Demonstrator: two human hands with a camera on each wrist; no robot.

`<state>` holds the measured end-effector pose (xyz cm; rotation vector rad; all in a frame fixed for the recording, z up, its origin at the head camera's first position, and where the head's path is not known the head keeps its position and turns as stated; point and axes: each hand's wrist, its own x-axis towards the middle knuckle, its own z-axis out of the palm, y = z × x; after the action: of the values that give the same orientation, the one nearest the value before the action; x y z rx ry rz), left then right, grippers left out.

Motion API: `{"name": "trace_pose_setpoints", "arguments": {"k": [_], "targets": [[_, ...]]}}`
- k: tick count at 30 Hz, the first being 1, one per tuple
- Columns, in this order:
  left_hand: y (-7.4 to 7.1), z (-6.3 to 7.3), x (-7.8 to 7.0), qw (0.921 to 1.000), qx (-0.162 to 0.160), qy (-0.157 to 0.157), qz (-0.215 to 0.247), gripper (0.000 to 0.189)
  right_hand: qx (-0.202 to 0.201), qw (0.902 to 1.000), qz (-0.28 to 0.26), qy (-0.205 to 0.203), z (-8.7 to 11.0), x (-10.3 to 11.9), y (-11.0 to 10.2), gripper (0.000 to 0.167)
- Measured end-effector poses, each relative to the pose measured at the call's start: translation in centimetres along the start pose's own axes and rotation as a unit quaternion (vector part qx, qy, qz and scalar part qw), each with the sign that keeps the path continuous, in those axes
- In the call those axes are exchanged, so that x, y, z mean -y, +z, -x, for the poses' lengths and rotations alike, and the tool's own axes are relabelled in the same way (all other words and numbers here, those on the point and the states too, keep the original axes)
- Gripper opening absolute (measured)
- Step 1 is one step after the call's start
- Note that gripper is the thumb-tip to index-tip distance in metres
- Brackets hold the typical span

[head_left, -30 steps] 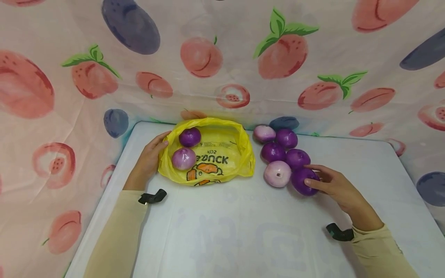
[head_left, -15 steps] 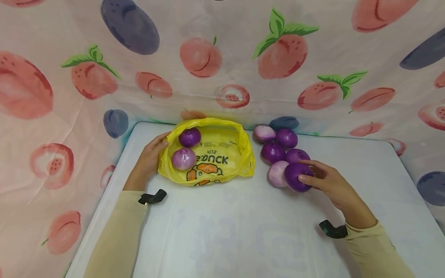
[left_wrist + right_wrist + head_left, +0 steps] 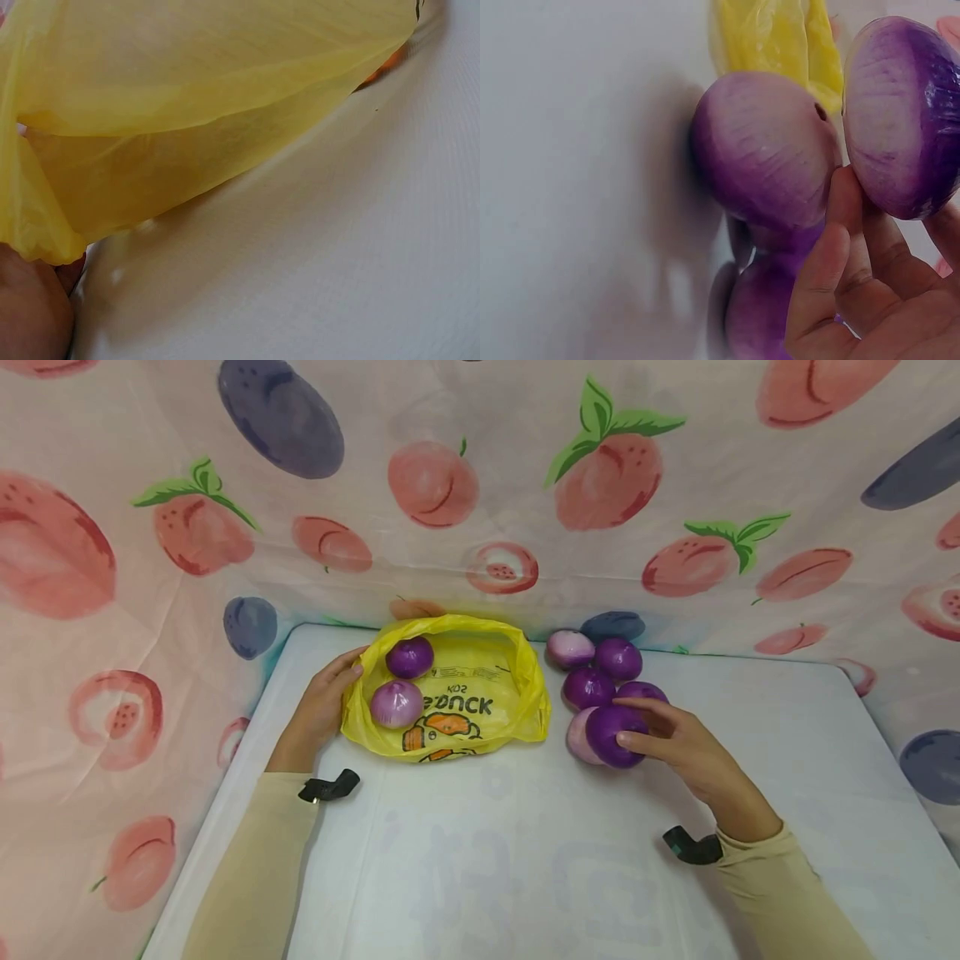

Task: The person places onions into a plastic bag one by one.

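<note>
Bag (image 3: 531, 689) of thin yellow plastic rests on the bench (image 3: 480, 860), its mouth spread wide. A dark onion (image 3: 409, 657) and a pinkish onion (image 3: 397, 703) lie inside, toward its left wall. The left hand (image 3: 321, 706) holds the bag's left rim; the film hides part of this grip, so its firmness cannot be judged. The right hand (image 3: 693, 762) has its grip spread around one purple onion (image 3: 609, 737), held between thumb and fingertips and raised off the bench, outside the bag. In the head view it overlaps a pale onion (image 3: 761, 154), which stands on the bench. Four more loose onions (image 3: 588, 687) are clustered just behind.

Risks, as judged: the skin looks smooth and glossy, and fingertip contact alone could let the onion slip. Low carriage could knock the pale onion and set it rolling. The bag's right wall appears unsupported; a bump there could fold the mouth inward.
</note>
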<state>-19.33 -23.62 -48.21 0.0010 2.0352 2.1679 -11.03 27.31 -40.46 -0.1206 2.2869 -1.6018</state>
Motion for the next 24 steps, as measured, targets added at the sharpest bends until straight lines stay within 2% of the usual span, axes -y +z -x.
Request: {"name": "trace_pose_setpoints", "arguments": {"k": [13,24], "targets": [[-0.1,0.1,0.1,0.9999,0.005,0.004,0.008,0.052,0.010,0.9990,0.040,0.015,-1.0,2.0,1.5,0.061],[-0.1,0.2,-0.2,0.9999,0.008,0.010,0.004,0.053,0.031,0.9993,0.022,-0.004,-2.3,3.3,3.6,0.060]]}}
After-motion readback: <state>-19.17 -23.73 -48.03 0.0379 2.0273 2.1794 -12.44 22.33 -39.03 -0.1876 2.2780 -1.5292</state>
